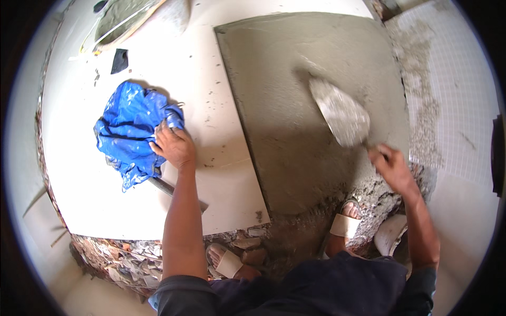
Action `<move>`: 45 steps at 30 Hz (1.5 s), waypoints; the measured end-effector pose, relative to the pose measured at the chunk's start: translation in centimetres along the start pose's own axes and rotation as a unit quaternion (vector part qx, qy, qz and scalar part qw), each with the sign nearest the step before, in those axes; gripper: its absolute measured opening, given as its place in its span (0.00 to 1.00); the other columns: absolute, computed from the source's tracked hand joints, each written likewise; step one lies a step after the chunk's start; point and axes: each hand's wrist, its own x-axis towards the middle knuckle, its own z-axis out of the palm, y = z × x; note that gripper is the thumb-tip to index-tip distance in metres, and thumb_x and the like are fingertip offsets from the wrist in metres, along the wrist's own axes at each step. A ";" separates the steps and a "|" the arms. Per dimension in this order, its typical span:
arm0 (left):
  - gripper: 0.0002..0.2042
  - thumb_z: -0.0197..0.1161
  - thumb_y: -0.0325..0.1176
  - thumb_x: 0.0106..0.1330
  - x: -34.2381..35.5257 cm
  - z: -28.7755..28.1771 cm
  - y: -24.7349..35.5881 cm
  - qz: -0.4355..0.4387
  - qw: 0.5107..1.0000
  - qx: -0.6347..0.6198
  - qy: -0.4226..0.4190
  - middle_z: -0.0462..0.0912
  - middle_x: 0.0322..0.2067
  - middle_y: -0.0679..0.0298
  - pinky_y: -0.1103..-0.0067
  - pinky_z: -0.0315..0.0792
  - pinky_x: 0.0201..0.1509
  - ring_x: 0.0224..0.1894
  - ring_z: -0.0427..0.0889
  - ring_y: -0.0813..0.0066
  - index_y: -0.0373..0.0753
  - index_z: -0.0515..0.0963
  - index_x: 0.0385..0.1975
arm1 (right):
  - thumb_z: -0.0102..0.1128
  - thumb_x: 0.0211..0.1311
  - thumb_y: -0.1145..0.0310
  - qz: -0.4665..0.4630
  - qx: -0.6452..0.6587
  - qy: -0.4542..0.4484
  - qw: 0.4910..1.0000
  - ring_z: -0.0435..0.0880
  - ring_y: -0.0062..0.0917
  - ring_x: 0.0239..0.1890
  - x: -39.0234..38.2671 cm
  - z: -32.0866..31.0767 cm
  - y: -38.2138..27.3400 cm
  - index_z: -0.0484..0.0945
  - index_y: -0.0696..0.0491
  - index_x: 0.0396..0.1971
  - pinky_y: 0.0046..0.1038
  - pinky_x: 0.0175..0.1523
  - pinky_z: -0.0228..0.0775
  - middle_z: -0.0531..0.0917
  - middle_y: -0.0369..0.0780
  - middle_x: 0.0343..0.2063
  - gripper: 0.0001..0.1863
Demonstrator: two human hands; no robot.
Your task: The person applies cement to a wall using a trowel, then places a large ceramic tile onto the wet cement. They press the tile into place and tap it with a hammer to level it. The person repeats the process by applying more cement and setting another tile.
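My left hand [173,145] has its fingers curled onto a crumpled, white-flecked blue cloth [122,126] on a pale board or slab [205,189]. A dark tool handle [163,187] pokes out from under the cloth. My right hand [390,166] grips the handle of a mortar-smeared trowel [340,113], its blurred blade over a bed of wet grey mortar [284,158] beside the slab. The mortar surface looks mostly smoothed, rougher along its lower edge.
A container of grey mortar [118,21] sits at the top left, near a small black scrap [119,60]. A gridded white tiled surface [453,105] borders the right. Broken rubble [121,255] and a curved pale object [389,234] lie near my sandalled feet [345,221].
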 end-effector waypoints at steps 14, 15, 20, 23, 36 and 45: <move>0.22 0.51 0.34 0.62 0.8 -1.6 0.7 -0.058 0.990 -0.031 -0.123 0.69 0.58 0.64 0.53 0.40 0.70 0.68 0.58 0.66 0.45 0.66 0.58 | 0.47 0.65 0.53 -0.010 0.018 0.003 1.000 0.82 0.30 0.25 18.7 8.6 -18.9 0.74 0.60 0.44 0.33 0.34 0.74 0.80 0.45 0.28 0.23; 0.23 0.52 0.35 0.62 0.8 -1.7 0.7 -0.057 0.990 -0.030 -0.127 0.69 0.58 0.65 0.54 0.40 0.70 0.68 0.58 0.67 0.45 0.66 0.59 | 0.47 0.65 0.53 -0.007 0.022 -0.023 0.999 0.81 0.28 0.24 18.5 9.0 -19.4 0.74 0.61 0.45 0.32 0.34 0.74 0.79 0.44 0.27 0.24; 0.24 0.53 0.34 0.61 1.0 -2.2 0.8 -0.054 0.988 -0.041 -0.139 0.68 0.59 0.66 0.54 0.38 0.70 0.68 0.57 0.67 0.45 0.65 0.59 | 0.44 0.66 0.55 -0.016 0.006 -0.072 0.997 0.83 0.31 0.26 19.9 13.0 -22.8 0.74 0.63 0.43 0.33 0.36 0.74 0.79 0.47 0.24 0.23; 0.24 0.54 0.33 0.61 1.0 -2.2 0.8 -0.060 0.986 -0.051 -0.146 0.68 0.59 0.67 0.54 0.38 0.71 0.69 0.56 0.67 0.45 0.65 0.60 | 0.43 0.66 0.56 -0.075 -0.142 -0.041 0.986 0.83 0.39 0.34 20.9 13.2 -24.4 0.75 0.63 0.43 0.37 0.43 0.74 0.81 0.52 0.31 0.23; 0.23 0.53 0.33 0.61 1.1 -2.2 0.9 -0.053 0.989 -0.039 -0.129 0.69 0.58 0.66 0.53 0.40 0.70 0.68 0.58 0.67 0.45 0.66 0.59 | 0.42 0.65 0.56 -0.148 -0.309 0.012 0.940 0.78 0.45 0.49 20.6 10.7 -25.4 0.75 0.59 0.48 0.40 0.57 0.69 0.80 0.55 0.43 0.24; 0.22 0.51 0.33 0.62 0.9 -2.1 0.8 -0.047 0.990 -0.062 -0.119 0.68 0.60 0.63 0.53 0.37 0.70 0.68 0.57 0.66 0.43 0.65 0.59 | 0.44 0.65 0.55 -0.133 -0.286 0.006 0.949 0.79 0.43 0.50 19.7 11.0 -23.7 0.75 0.58 0.49 0.40 0.58 0.68 0.81 0.52 0.44 0.23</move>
